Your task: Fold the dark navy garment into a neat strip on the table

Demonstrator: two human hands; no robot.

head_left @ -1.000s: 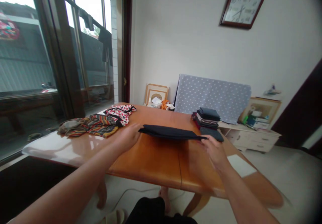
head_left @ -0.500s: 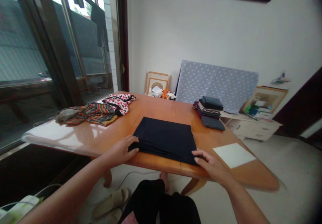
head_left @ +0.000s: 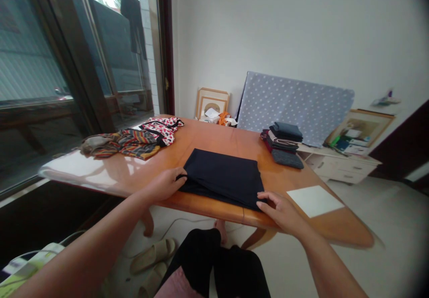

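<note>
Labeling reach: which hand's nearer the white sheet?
Right. The right hand is beside the white sheet, not touching; the left hand is farther, at the left edge of the dark cloth.

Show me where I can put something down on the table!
The brown wooden table has bare room behind the folded navy cloth, between the red-and-white garment and the stack of folded dark clothes. A smaller patch lies between cloth, stack and flat white sheet. The left hand and right hand crowd the cloth's near corners.
</note>
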